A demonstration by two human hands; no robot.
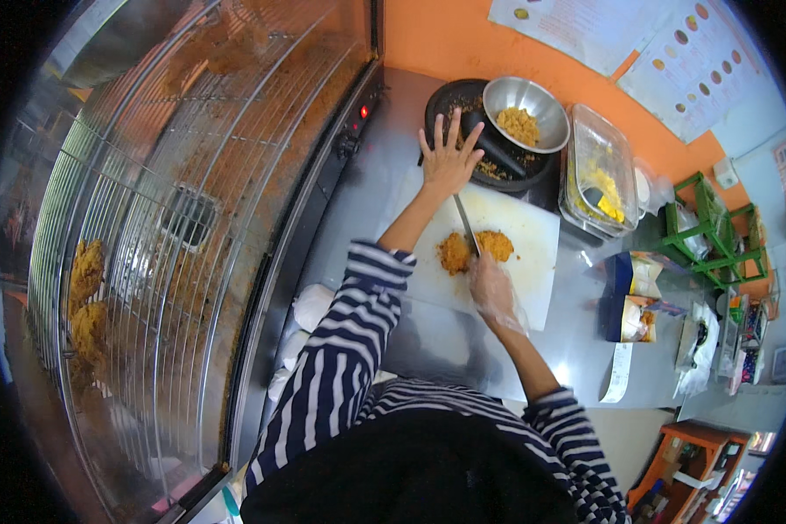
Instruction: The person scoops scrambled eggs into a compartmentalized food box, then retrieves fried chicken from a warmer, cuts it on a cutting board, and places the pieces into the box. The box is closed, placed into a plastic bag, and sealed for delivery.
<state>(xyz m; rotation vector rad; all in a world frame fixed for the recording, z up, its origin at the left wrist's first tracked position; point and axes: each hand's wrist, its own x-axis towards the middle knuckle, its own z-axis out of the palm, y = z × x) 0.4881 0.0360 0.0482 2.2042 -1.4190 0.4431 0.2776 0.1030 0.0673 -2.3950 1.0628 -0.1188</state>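
Observation:
My right hand [491,284], in a clear plastic glove, is closed around the handle of a knife [467,223]. The blade lies between two pieces of breaded fried food, a left piece [453,253] and a right piece [498,244], on a white cutting board [533,279]. Bare and spread, my left hand [450,164] is held palm down beyond the knife, in front of a round black dish [513,182] with crumbs in it. Whether that hand touches the dish I cannot tell. A metal bowl [552,131] of yellow-brown crumbly food rests on the dish.
A wire-racked glass warming cabinet [209,218] with fried pieces stands on the left. Right of the board are a clear container [595,131] with yellow contents, a green rack [707,227], two food boxes [624,306] and a paper slip [618,371] on the metal counter [419,349].

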